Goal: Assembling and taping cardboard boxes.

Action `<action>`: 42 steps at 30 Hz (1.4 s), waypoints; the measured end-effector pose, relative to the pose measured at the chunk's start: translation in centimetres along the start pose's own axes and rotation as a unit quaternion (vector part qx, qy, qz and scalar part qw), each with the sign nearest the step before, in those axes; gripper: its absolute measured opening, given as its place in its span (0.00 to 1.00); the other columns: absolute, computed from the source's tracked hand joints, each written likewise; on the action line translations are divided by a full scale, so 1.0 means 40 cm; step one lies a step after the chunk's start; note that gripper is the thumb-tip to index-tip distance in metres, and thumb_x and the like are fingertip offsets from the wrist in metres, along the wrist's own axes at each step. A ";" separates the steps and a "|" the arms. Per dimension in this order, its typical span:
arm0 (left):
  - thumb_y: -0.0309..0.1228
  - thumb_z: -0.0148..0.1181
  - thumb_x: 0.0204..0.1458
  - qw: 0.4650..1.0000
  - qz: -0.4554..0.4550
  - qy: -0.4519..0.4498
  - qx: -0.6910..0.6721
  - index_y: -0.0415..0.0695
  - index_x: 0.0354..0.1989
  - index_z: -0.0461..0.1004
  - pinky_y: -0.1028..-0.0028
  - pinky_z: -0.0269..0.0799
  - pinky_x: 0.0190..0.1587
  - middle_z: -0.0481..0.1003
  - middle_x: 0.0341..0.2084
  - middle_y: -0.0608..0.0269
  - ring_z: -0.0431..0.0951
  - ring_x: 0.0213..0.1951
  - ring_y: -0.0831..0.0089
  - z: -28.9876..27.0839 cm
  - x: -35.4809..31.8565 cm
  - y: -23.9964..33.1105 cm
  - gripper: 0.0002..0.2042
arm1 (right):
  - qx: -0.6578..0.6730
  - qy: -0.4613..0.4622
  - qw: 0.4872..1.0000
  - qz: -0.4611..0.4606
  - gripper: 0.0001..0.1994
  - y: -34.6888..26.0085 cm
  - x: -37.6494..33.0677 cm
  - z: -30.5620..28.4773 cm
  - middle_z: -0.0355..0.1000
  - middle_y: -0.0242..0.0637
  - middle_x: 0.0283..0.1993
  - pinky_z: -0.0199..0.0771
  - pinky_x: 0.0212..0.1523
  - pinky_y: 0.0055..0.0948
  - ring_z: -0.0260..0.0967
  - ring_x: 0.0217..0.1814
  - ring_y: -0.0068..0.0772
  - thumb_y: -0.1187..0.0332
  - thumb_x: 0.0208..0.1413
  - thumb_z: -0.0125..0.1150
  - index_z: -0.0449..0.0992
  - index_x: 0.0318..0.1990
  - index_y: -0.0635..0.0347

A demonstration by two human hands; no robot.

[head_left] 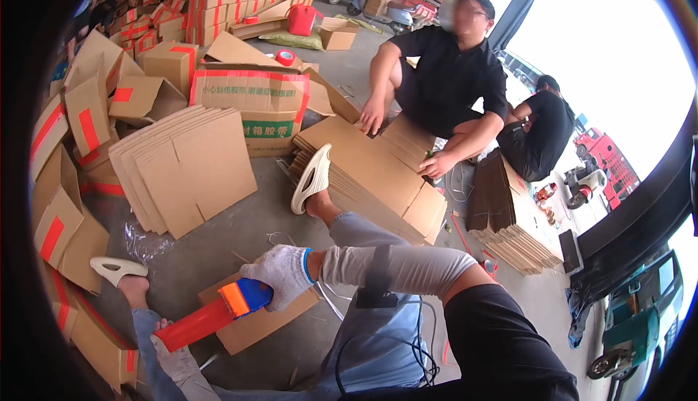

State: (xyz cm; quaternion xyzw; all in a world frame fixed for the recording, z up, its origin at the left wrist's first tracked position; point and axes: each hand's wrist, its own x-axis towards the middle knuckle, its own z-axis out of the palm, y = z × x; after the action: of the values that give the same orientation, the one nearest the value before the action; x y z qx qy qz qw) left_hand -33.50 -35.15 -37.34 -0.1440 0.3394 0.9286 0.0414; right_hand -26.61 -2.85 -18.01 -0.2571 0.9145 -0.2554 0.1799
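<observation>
A: Right hand (280, 274), in a white knit work glove, is clenched around the blue-and-orange handle of a tape dispenser (243, 297). A strip of orange-red packing tape (195, 326) runs from it down-left.

B: And the left hand (174, 361)?

A: Gloved too, low in view at the far end of that strip. It seems to press the tape end down, probably to keep the strip taut. I cannot tell whether the fingers are curled or flat (the strip covers them).

B: What is under the tape?

A: A small flat brown cardboard carton (265, 321) on the concrete floor (240, 234), between the person's outstretched legs, likely to steady it.

B: Surroundings?

A: A leaning stack of flattened cardboard sheets (193, 165) on the left, taped boxes behind. A seated co-worker in black (447, 74) rests both hands on another flat stack (371, 175).
</observation>
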 end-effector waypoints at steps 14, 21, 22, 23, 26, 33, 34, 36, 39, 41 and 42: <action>0.48 0.53 0.66 0.987 -0.100 0.121 0.038 0.40 0.59 0.71 0.62 0.74 0.57 0.76 0.56 0.57 0.76 0.57 0.65 -0.086 -0.134 -0.081 0.24 | -0.052 0.005 0.997 0.057 0.34 -0.025 0.021 -0.002 0.79 0.46 0.35 0.82 0.41 0.40 0.81 0.38 0.47 0.57 0.39 0.76 0.73 0.56 0.56; 0.46 0.50 0.68 0.966 -0.081 0.024 0.242 0.40 0.62 0.70 0.70 0.67 0.61 0.75 0.54 0.55 0.73 0.59 0.66 -0.285 -0.062 -0.324 0.24 | -0.067 0.051 0.996 -0.005 0.35 -0.019 0.023 0.005 0.79 0.46 0.34 0.81 0.39 0.40 0.81 0.37 0.47 0.55 0.39 0.76 0.73 0.57 0.57; 0.46 0.54 0.65 0.891 -0.101 0.105 0.430 0.35 0.66 0.63 0.68 0.64 0.64 0.71 0.59 0.48 0.70 0.62 0.58 -0.381 -0.035 -0.277 0.29 | -0.045 0.044 0.998 -0.015 0.34 -0.039 0.049 0.008 0.79 0.46 0.34 0.81 0.39 0.40 0.81 0.38 0.47 0.55 0.39 0.76 0.73 0.56 0.57; 0.46 0.57 0.62 0.779 -0.134 0.164 0.590 0.30 0.70 0.57 0.67 0.62 0.67 0.68 0.64 0.41 0.68 0.66 0.51 -0.413 -0.037 -0.287 0.36 | -0.031 0.034 0.999 0.001 0.34 -0.047 0.044 0.005 0.79 0.45 0.35 0.81 0.39 0.40 0.81 0.38 0.47 0.55 0.39 0.76 0.74 0.55 0.58; 0.41 0.56 0.61 0.773 0.043 0.075 0.629 0.33 0.73 0.50 0.62 0.54 0.71 0.60 0.69 0.40 0.58 0.72 0.50 -0.100 -0.076 -0.259 0.37 | -0.049 0.073 0.996 0.021 0.29 0.027 -0.031 -0.014 0.79 0.46 0.36 0.80 0.42 0.43 0.80 0.40 0.50 0.56 0.39 0.75 0.74 0.49 0.60; 0.44 0.43 0.64 0.397 0.204 -0.093 0.890 0.46 0.77 0.47 0.52 0.42 0.75 0.47 0.77 0.55 0.46 0.77 0.55 0.235 -0.184 -0.178 0.34 | -0.131 -0.039 0.987 0.080 0.27 -0.046 0.041 -0.024 0.80 0.45 0.40 0.80 0.46 0.40 0.80 0.45 0.49 0.57 0.43 0.71 0.74 0.50 0.58; 0.46 0.40 0.64 0.314 0.148 -0.098 0.933 0.46 0.77 0.47 0.51 0.38 0.75 0.45 0.78 0.57 0.44 0.78 0.56 0.260 -0.190 -0.185 0.34 | -0.162 -0.112 0.976 0.095 0.24 -0.077 0.057 -0.049 0.80 0.45 0.39 0.81 0.45 0.41 0.81 0.45 0.48 0.58 0.44 0.70 0.76 0.49 0.59; 0.47 0.42 0.63 0.255 0.192 -0.112 0.941 0.46 0.77 0.48 0.51 0.40 0.75 0.45 0.78 0.59 0.43 0.78 0.59 0.321 -0.209 -0.185 0.35 | -0.215 -0.224 0.942 0.132 0.15 -0.079 0.102 -0.036 0.81 0.44 0.37 0.82 0.42 0.42 0.81 0.44 0.46 0.63 0.44 0.67 0.83 0.39 0.60; 0.47 0.45 0.62 0.238 0.164 -0.106 0.951 0.46 0.77 0.48 0.51 0.44 0.74 0.46 0.78 0.60 0.44 0.78 0.61 0.315 -0.184 -0.168 0.36 | -0.240 -0.165 0.950 0.108 0.11 -0.033 0.175 0.029 0.82 0.45 0.37 0.82 0.41 0.42 0.82 0.43 0.46 0.65 0.44 0.67 0.84 0.36 0.59; 0.47 0.44 0.64 0.244 0.201 -0.098 0.944 0.46 0.77 0.49 0.52 0.48 0.73 0.46 0.78 0.61 0.46 0.77 0.62 0.278 -0.177 -0.181 0.35 | -0.172 -0.228 0.954 0.096 0.17 -0.042 0.100 -0.046 0.81 0.46 0.37 0.81 0.40 0.44 0.82 0.43 0.47 0.65 0.45 0.68 0.81 0.44 0.59; 0.46 0.42 0.67 0.285 0.263 -0.101 0.916 0.45 0.76 0.52 0.54 0.51 0.72 0.47 0.77 0.59 0.48 0.77 0.59 0.258 -0.175 -0.162 0.32 | -0.157 -0.185 0.963 0.121 0.20 -0.038 0.033 -0.063 0.81 0.46 0.36 0.81 0.39 0.44 0.81 0.43 0.47 0.66 0.46 0.68 0.78 0.49 0.59</action>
State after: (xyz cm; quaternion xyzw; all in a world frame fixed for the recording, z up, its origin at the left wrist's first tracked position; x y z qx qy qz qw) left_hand -28.15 -23.41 -31.76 0.1799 0.9812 -0.0204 -0.0663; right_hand -28.25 -3.76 -15.39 -0.2120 0.9182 -0.0329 0.3330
